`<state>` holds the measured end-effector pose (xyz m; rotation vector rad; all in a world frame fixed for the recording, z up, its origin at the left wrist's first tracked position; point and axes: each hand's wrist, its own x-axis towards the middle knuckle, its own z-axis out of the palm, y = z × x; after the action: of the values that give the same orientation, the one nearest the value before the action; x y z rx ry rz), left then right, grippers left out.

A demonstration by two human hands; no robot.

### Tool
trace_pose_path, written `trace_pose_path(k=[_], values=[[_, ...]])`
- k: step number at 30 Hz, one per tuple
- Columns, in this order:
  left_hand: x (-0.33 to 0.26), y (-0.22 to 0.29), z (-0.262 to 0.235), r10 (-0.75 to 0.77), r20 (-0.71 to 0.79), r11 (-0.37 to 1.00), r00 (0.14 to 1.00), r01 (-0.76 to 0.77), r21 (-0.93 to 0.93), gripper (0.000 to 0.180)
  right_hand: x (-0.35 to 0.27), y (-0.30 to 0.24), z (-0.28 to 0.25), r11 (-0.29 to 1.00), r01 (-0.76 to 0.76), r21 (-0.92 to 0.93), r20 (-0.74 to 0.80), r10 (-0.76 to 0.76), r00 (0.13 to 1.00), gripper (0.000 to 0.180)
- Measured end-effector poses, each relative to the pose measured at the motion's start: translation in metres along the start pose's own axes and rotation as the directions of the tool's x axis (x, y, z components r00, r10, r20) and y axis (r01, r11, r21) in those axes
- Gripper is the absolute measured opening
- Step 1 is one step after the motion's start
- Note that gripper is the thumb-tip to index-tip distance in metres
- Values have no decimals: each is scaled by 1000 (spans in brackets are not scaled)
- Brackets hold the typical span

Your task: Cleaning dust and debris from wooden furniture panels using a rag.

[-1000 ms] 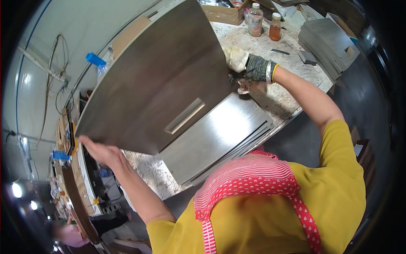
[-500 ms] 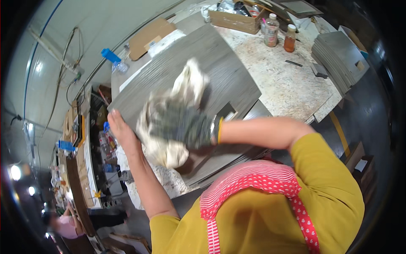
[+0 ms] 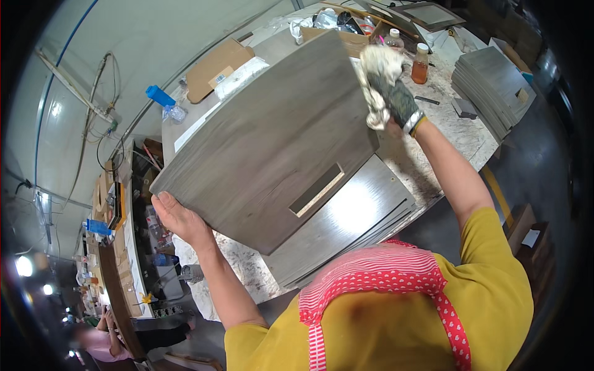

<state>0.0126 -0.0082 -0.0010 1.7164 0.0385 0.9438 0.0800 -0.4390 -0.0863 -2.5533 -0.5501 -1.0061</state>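
A panel (image 3: 260, 142) is propped by the left hand (image 3: 184, 224), finger closure unclear; cloth (image 3: 380, 63) is clutched by the right hand (image 3: 401, 104) beyond the near stack (image 3: 352, 213). Grey and slotted, the panel is tilted above it.

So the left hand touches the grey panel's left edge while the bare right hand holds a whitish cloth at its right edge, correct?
No: the head view shows the right hand gloved, not bare. The left hand touches the left edge of the grey panel; the right holds the whitish cloth at its right edge.
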Motion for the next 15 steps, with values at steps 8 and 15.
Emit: trace_pose_path(k=[8, 15], values=[[-19, 58, -30, 257, 165, 883, 952, -162, -440, 70, -15, -33, -16, 966, -189, 174, -128, 212, 969, 19], [-103, -19, -66, -511, 30, 770, 859, 474, -427, 49, -169, -54, -22, 432, -478, 765, 397, 267, 878, 41]])
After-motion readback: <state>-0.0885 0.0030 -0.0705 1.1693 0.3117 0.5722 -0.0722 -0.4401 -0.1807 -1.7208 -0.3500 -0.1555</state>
